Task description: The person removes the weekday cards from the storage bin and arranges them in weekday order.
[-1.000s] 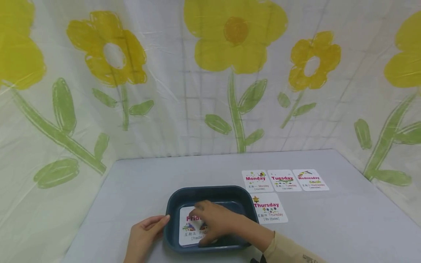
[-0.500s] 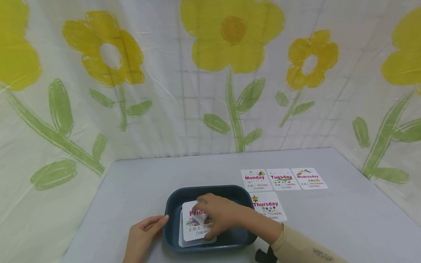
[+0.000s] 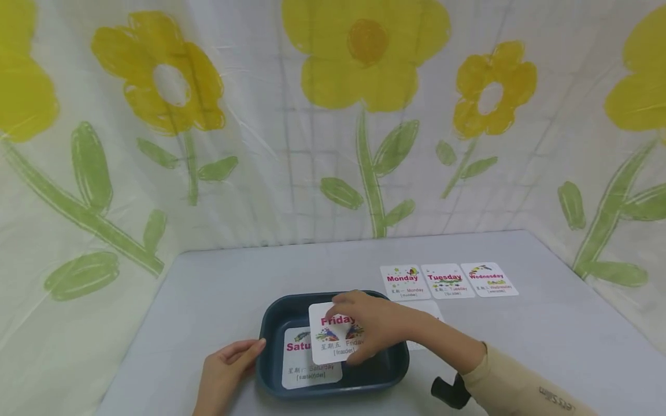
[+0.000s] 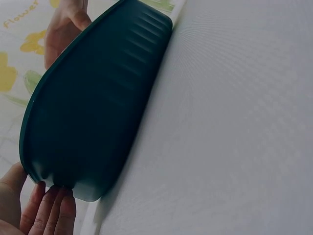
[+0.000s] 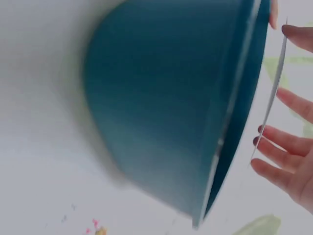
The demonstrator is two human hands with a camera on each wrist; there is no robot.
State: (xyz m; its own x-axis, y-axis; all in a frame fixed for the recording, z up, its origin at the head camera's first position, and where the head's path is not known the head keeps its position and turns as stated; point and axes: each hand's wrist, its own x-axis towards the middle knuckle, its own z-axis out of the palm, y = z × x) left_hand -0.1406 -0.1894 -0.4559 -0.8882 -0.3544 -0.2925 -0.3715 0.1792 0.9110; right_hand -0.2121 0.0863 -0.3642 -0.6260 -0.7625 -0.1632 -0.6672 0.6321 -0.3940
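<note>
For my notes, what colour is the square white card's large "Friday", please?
Pinkish red "Friday" lettering, clearest in the head view.

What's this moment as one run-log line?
right fingers: hold Friday card above tray | left fingers: grip tray | tray: Saturday card inside | table: Monday card, Tuesday card

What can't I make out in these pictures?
Head view: most of the card nearest below the Monday card, including its title, hidden by the right forearm.
Head view: the end of the large title on the Saturday card, covered by the Friday card.
Right wrist view: the Friday card's print, turned edge-on.
Head view: the right sleeve, cut off by the bottom edge.
</note>
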